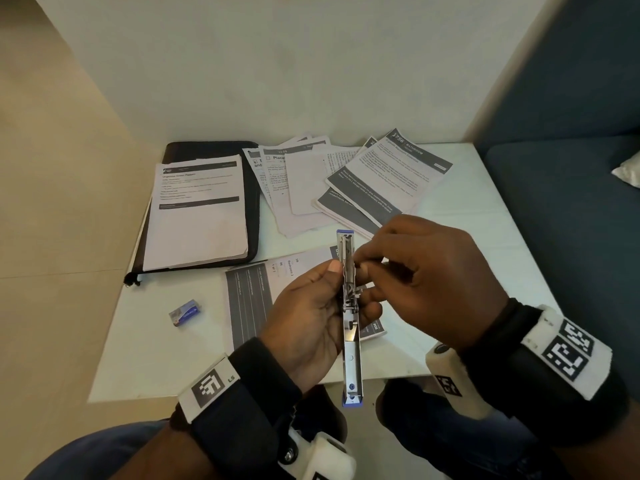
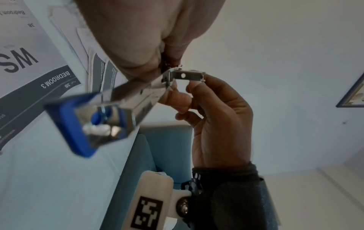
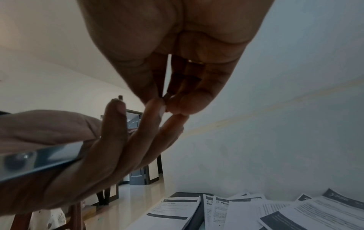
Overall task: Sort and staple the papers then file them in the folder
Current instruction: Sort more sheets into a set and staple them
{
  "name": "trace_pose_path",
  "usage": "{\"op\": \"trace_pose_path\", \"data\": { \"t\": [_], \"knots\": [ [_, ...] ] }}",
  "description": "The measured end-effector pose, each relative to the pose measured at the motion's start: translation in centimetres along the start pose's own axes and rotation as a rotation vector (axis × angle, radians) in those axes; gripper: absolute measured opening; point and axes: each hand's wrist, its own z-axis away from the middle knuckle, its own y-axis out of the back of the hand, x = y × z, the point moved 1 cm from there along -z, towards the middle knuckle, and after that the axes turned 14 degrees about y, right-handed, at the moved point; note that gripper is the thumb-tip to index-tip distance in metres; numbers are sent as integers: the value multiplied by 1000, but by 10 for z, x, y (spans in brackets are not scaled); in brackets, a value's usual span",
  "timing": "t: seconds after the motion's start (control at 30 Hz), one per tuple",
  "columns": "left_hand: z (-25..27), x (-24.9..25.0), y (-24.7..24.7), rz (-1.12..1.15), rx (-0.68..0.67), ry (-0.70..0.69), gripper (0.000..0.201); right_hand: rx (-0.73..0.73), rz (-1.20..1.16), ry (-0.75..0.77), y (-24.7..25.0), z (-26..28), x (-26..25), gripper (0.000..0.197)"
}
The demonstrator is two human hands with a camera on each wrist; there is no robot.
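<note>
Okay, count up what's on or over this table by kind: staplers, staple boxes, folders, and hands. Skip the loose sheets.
Stapler: 1, opened out flat, held by both hands
Staple box: 1
Folder: 1, with a paper stack on it
Hands: 2, left hand, right hand
Total: 5

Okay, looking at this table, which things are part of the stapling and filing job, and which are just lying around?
Part of the job:
stapler, opened flat, held in both hands
staple box
loose papers
paper stack on the folder

Just lying about:
blue sofa
white cushion
</note>
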Motion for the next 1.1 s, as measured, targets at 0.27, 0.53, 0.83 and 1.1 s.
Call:
{"op": "trace_pose_path", "data": {
  "t": [0.27, 0.53, 0.83, 1.1],
  "knots": [
    [1, -1, 2, -33, 15, 4, 34, -235, 92, 160, 5, 0, -2, 18],
    [4, -1, -1, -55, -21, 64, 35, -196, 115, 120, 8, 1, 2, 28],
    [5, -1, -1, -61, 6, 60, 33, -198, 82, 140, 6, 1, 6, 28],
    [7, -2, -2, -95, 18, 58, 32, -280, 34, 255, 4, 4, 7, 19]
  ]
}}
